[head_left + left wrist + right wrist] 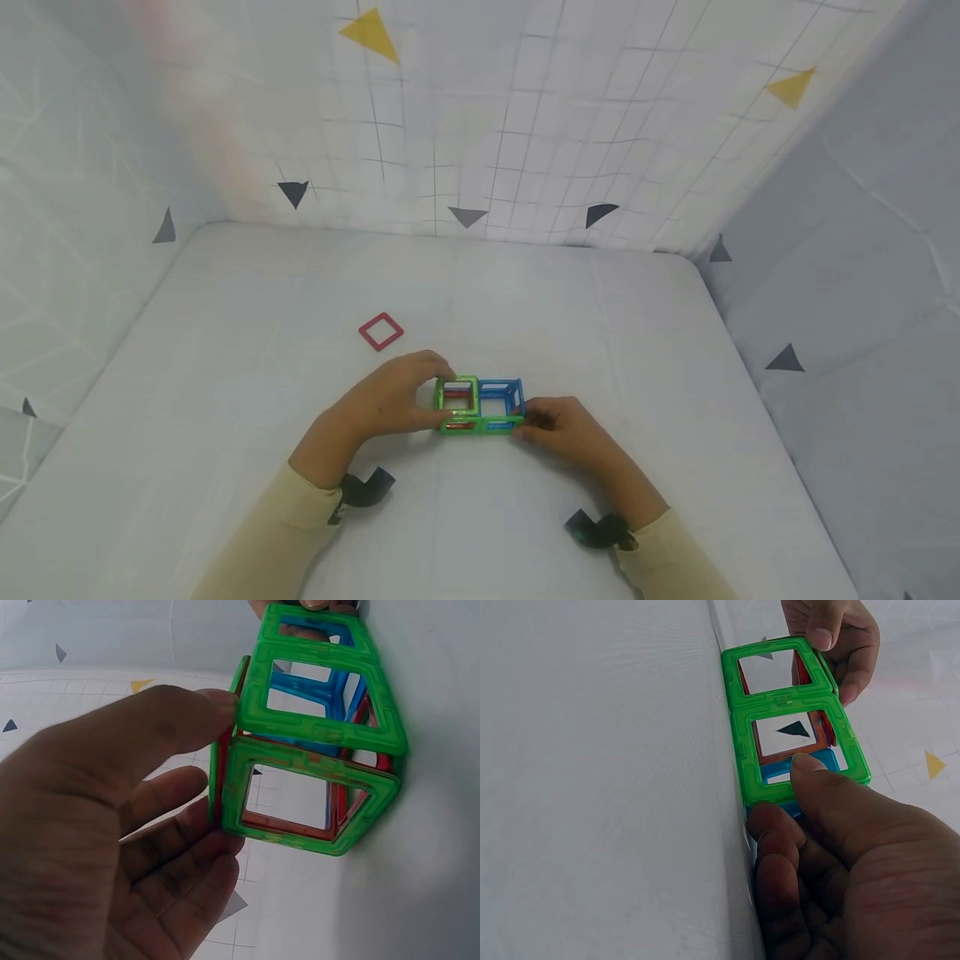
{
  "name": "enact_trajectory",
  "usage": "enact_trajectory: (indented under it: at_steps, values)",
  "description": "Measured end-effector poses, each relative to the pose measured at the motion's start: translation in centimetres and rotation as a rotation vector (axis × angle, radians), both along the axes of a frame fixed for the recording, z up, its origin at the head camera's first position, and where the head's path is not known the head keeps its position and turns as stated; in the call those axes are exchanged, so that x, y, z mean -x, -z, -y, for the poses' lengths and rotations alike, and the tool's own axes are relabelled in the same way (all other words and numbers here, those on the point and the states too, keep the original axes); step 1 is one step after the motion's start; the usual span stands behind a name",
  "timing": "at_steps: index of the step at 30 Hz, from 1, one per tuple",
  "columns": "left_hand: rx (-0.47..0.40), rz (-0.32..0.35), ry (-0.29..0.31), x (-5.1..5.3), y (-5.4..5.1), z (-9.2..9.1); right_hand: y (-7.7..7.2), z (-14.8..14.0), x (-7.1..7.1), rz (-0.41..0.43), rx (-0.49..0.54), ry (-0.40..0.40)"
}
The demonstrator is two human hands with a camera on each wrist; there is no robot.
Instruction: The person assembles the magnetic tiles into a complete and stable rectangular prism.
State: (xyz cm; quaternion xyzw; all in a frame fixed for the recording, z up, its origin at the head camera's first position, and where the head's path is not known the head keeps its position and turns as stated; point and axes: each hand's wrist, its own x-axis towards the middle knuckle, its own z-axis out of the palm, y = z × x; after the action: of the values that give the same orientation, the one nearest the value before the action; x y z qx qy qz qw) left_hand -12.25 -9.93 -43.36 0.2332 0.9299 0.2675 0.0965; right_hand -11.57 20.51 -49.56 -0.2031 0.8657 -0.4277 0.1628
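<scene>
A box-like frame of magnetic tiles (480, 423), two squares long, sits on the white surface in front of me. Green tiles (319, 735) form its near side and left end, with red and blue tiles showing through the openings. A green square tile lies over the left half; the right half looks open on top. My left hand (390, 398) grips the left half between thumb and fingers, thumb at the near upper edge. At the opposite end, my right hand (567, 429) pinches the blue end, its thumb against the near green tile (784, 701). Some fingertips are hidden.
Beyond my left hand, a loose red square tile (369, 340) lies flat. Pale cloth walls with printed triangles and grid lines border the white surface (225, 375) at the back and sides. Dark devices (367, 489) are strapped on both wrists.
</scene>
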Motion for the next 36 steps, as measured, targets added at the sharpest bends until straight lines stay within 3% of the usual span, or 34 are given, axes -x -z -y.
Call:
enact_trajectory:
  at_steps: [19,23,27,36]
  values:
    - [-0.009,0.032,-0.011,0.1,0.1,0.1,0.2,-0.1,0.1,-0.026,0.007,-0.01]
    - [-0.026,0.054,-0.055,0.2,0.2,0.4,0.0,0.0,0.1,-0.032,-0.013,-0.01]
    - [-0.047,0.029,-0.115,0.6,0.3,0.9,-0.1,0.0,0.0,-0.028,-0.018,-0.006]
    - [-0.047,-0.014,-0.167,1.2,0.5,1.7,-0.3,0.1,-0.1,-0.013,-0.019,-0.001]
